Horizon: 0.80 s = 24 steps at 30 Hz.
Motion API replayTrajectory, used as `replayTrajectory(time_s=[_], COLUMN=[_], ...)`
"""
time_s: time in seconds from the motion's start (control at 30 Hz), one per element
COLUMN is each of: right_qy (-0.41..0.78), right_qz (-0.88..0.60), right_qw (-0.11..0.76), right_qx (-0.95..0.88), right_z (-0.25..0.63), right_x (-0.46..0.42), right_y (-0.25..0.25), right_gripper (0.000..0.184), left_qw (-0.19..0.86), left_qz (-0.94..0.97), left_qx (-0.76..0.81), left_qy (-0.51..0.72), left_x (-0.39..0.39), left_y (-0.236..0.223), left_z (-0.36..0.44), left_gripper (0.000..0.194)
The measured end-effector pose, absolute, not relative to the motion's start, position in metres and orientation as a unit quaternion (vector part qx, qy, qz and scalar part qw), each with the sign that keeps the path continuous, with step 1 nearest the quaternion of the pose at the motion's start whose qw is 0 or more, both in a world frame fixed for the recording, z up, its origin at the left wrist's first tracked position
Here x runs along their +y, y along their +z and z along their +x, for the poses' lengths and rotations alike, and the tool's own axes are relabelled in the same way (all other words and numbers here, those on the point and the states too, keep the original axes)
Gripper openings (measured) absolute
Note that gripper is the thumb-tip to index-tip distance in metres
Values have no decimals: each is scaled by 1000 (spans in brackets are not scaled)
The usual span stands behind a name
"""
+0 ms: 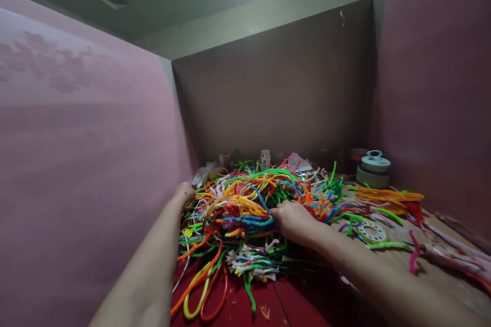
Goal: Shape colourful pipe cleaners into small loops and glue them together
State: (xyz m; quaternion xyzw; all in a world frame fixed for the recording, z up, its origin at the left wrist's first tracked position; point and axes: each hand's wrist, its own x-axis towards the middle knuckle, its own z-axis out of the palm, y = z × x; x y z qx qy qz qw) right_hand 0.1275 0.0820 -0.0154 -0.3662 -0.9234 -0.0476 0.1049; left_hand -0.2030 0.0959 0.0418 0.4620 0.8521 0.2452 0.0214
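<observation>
A big tangled heap of pipe cleaners in many colours lies in front of me. My right hand is closed at the heap's near right side, its curled fingers gripping some blue and orange strands. At the heap's left edge, close to the pink side panel, my left hand looks closed. Its fingertips are hidden, so what it holds cannot be made out. Below the heap, nearer to me, lies a bundle of thin stems with pale fuzzy tips.
Pink panels stand on the left and right, with a dark panel behind. On the right are a pale green lidded container, a white ring with holes, orange strips and a plastic-wrapped bundle. The red tabletop shows in front.
</observation>
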Motion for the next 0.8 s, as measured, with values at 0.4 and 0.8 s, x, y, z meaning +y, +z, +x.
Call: replayTrajectory(time_s=[0.4, 0.8], right_qy=[-27, -19], right_qz=[-375, -381], right_qw=[108, 107], right_qx=[-921, -918], right_z=[127, 128], right_x=[84, 77], right_y=[-19, -16], right_gripper=[23, 23], left_qw=[116, 36], left_qz=[438, 444], left_qx=[866, 824], left_qy=[211, 351], left_x=[96, 73], left_y=[76, 113], left_z=[-229, -222], left_gripper=[21, 11])
